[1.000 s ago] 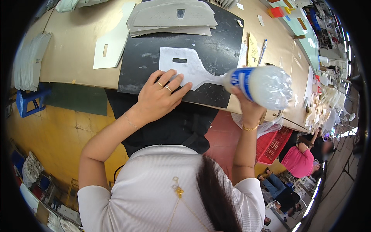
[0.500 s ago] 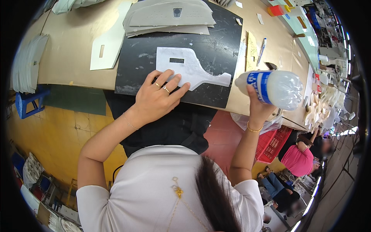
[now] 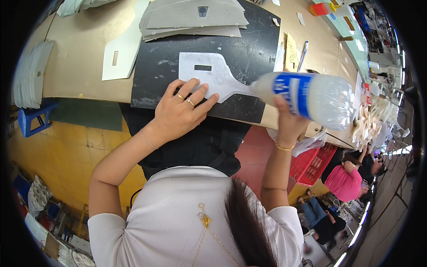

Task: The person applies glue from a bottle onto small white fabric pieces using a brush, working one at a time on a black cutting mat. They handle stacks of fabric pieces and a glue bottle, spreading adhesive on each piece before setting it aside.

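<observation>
My left hand (image 3: 180, 106) lies with fingers spread on the lower left part of a white flat cut piece (image 3: 215, 71). The piece has a rectangular slot and a narrow tail to the right, and it rests on a black board (image 3: 153, 66). My right hand (image 3: 291, 122) grips a clear plastic bottle (image 3: 331, 100) with a blue label and whitish contents. Held nearly sideways, the bottle points its narrow end left, over the piece's tail. The tail's far tip is hidden behind it; whether the two touch I cannot tell.
A stack of grey panels (image 3: 191, 18) sits at the board's far edge. Left of the board lies a larger white piece (image 3: 122, 51), with stacked sheets (image 3: 31, 73) farther left. A blue pen (image 3: 303, 55) and a yellow strip (image 3: 291, 51) lie right. Below the table is a red crate (image 3: 309, 167).
My right hand has brought the bottle leftward, so its narrow end now covers the tip of the white piece's tail. The left hand stays in place.
</observation>
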A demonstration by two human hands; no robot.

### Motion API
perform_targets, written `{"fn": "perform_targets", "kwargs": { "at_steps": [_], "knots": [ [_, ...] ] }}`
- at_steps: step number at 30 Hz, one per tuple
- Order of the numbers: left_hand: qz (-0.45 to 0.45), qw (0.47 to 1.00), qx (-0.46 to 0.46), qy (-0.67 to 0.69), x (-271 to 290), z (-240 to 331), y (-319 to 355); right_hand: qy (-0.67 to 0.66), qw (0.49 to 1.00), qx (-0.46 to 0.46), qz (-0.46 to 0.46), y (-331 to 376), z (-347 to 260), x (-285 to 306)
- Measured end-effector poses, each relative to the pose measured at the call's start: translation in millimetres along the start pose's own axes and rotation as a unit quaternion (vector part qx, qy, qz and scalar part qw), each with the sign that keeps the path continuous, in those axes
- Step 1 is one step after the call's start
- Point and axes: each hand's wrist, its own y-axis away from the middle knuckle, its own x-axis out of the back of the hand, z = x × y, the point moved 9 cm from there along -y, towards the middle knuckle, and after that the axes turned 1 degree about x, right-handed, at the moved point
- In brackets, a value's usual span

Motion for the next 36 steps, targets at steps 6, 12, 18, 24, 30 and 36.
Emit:
{"fn": "perform_targets", "kwargs": {
  "at_steps": [6, 12, 18, 24, 30, 36],
  "knots": [
    [-0.006, 1.0, 0.005, 0.01, 0.4, 0.1, 0.6, 0.098, 0.975, 0.136, -0.148, 17.4, -17.1, -46.8],
    [0.034, 0.998, 0.01, 0.049, 10.4, -1.3, -1.3, 0.232, 0.967, 0.101, 0.012, 7.9, -0.3, 41.8],
    [0.072, 0.993, 0.071, 0.061, 48.3, -45.7, 5.4, -0.089, 0.987, 0.03, -0.128, 2.4, -32.1, -63.2],
    [0.047, 0.998, 0.029, 0.011, 44.4, -49.1, 17.2, 0.039, 0.971, 0.15, -0.18, -5.0, -65.3, -145.7],
    [0.05, 0.998, 0.027, -0.035, 43.2, -42.6, 19.5, 0.148, 0.925, 0.281, -0.209, 0.9, -83.8, -170.3],
    [0.052, 0.998, 0.014, -0.044, 38.7, -40.4, 20.7, -0.009, 0.972, 0.107, -0.211, 6.8, -59.2, -150.8]
  ]
}}
